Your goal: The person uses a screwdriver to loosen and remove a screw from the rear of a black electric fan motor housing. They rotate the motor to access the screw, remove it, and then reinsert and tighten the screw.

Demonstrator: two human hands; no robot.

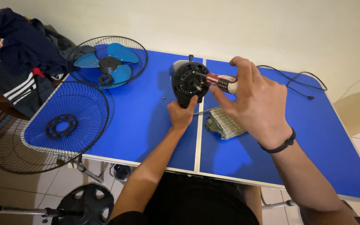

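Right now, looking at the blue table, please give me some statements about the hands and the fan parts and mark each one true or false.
1. The right hand holds a screwdriver against the fan motor. True.
2. The left hand rests on the checked cloth. False: it grips the lower part of the motor; the cloth lies apart, beside it.
3. The blue fan blade lies inside a wire guard. True.
4. The blade is mounted on the motor. False: it lies at the table's far left end.
5. A black cable lies on the table. True.
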